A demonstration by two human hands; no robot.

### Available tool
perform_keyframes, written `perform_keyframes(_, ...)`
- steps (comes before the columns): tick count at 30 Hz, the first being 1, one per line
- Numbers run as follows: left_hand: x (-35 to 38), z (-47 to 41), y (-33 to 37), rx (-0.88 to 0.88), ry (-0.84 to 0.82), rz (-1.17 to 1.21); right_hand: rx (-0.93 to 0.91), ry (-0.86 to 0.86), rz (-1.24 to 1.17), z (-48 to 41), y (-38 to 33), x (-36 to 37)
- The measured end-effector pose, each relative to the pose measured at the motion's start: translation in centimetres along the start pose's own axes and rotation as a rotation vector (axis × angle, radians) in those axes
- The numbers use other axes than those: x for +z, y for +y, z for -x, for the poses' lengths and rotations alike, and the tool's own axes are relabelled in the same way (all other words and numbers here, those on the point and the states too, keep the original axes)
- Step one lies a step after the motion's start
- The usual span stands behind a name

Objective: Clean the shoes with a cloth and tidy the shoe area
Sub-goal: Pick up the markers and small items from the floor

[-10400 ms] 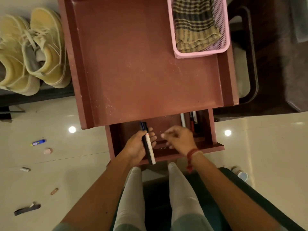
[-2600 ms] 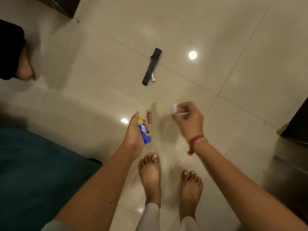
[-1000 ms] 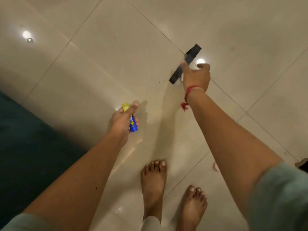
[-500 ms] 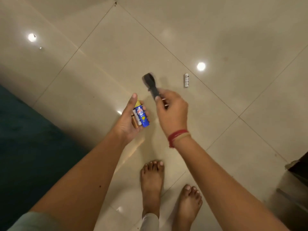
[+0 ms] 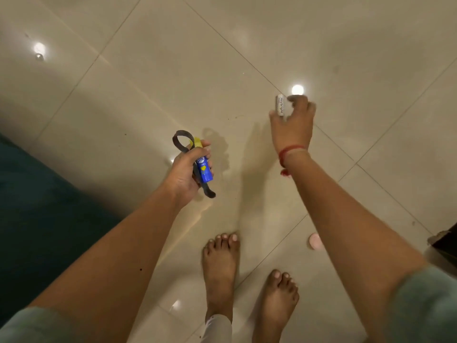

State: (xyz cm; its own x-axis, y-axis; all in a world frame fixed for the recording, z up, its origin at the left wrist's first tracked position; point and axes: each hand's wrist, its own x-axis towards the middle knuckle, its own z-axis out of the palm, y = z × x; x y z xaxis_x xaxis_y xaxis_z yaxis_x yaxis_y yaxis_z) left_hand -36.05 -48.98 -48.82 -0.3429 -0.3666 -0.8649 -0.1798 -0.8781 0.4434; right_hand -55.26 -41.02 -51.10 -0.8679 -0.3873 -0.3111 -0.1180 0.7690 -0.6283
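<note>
My left hand point(image 5: 186, 170) grips a blue glue stick point(image 5: 204, 169) with a yellow cap and a dark strap point(image 5: 180, 142) that loops above my fingers and hangs below them. My right hand point(image 5: 293, 125) reaches down to the floor with curled fingers around a small white cylinder point(image 5: 280, 104) with printed lettering. Whether the cylinder is lifted off the tile I cannot tell. No shoes or cloth are in view.
Glossy beige floor tiles point(image 5: 148, 78) fill the view. A small pink round object point(image 5: 315, 241) lies on the floor by my right forearm. A dark teal rug or cushion point(image 5: 37, 206) sits at left. A dark furniture corner point(image 5: 445, 241) shows at right. My bare feet point(image 5: 220, 266) stand below.
The dark strap passed from my right hand into my left, joining the glue stick. My right hand then moved forward and right to the white cylinder on the floor.
</note>
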Motion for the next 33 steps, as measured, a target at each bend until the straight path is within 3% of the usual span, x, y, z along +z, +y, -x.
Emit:
perform_keyframes(5,-0.1,0.4,-0.9,-0.037,-0.043,-0.079,-0.072,-0.151,0.222,-3.2,1.1,0.9)
perform_keyframes(8,0.9,1.8,-0.7,-0.078,-0.022,-0.06,0.052,-0.116,-0.006,-1.4,0.5,-0.7)
perform_keyframes(14,3.7,4.1,0.0,-0.065,-0.06,-0.048,0.129,-0.089,-0.492,11.1,-2.9,-4.9)
perform_keyframes(18,5.7,4.5,-1.0,-0.05,-0.119,-0.059,0.178,-0.126,-0.562,15.2,-2.7,-4.5)
perform_keyframes(23,7.0,4.6,-3.9,-0.09,0.021,-0.211,0.231,-0.043,-0.535,16.6,0.6,-5.9)
perform_keyframes(25,7.4,4.7,-4.8,-0.108,0.086,-0.241,0.302,0.104,-0.468,16.9,3.9,-7.3)
perform_keyframes(27,7.8,4.8,-5.9,-0.119,0.093,-0.282,0.423,0.176,-0.255,17.3,8.3,-8.4)
perform_keyframes(30,8.2,4.7,-7.3,-0.146,0.063,-0.37,0.579,0.029,0.139,18.0,14.5,-8.7)
perform_keyframes(33,8.5,4.2,-8.3,-0.164,0.025,-0.461,0.555,-0.104,0.22,18.4,17.7,-7.9)
